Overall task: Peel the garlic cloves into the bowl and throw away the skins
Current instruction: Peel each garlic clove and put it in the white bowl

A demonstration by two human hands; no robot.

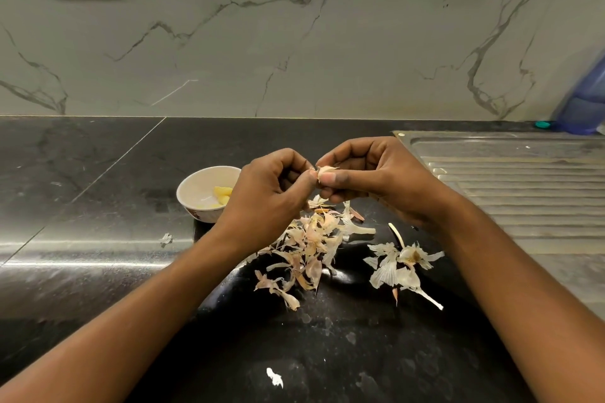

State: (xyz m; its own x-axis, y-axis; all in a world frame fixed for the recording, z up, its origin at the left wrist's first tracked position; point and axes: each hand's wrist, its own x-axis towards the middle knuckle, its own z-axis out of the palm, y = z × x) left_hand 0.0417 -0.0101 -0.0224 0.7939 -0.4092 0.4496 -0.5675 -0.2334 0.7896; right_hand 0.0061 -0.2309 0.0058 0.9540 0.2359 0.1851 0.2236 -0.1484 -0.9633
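Head view. Step in hand: peeling. Both hands are raised above the black countertop [98, 173], just right of the bowl.

- The right hand [370, 173] grips a garlic clove [325, 170] between thumb and curled fingers. Papery skin still covers part of the clove.
- The left hand [271, 186] has its fingers curled, and the tips pinch at the clove's left end, apparently on a skin flap. The exact contact is too small to confirm.
- The white bowl [183, 188] stands on the countertop behind the left hand and is partly hidden by it. It holds several peeled cloves [222, 195].

Next move, as judged: strip off the remaining skin, then carry the bare clove left, over the left hand's position, and drop it into the bowl.

Surroundings:

- A pile of skins [307, 245] lies directly below the hands.
- A second cluster of husk and stem [402, 265] lies to its right, apart from the pile.
- Stray scraps [274, 377] lie nearer the person.
- The steel drainboard [523, 180] is on the right, with a blue bottle [586, 101] behind it.

No bin is in view, so a disposal point must be found. Nothing blocks the route to the bowl.
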